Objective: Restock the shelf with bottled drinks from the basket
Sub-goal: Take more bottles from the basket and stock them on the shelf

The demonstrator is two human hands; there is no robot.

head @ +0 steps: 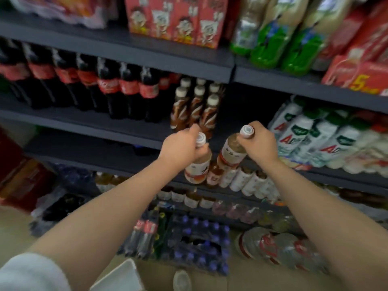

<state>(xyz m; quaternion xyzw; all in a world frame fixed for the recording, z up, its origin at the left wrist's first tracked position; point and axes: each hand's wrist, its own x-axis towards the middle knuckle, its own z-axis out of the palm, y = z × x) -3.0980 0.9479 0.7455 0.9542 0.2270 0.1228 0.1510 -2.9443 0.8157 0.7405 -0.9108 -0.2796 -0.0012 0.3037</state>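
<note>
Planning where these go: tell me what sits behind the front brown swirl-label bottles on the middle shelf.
Behind the front brown swirl-label bottles, more white caps show further rows of the same drink. Deeper back the shelf is dark, hidden by the shelf board above, so their number cannot be told.

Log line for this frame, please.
left hand: grips tea bottle by neck | right hand: grips second bottle | both before middle shelf

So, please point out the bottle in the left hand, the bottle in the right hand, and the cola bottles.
Left bottle (198, 166): head view, label.
Right bottle (232, 153): head view, label.
Cola bottles (109, 86): head view, red label.
</note>
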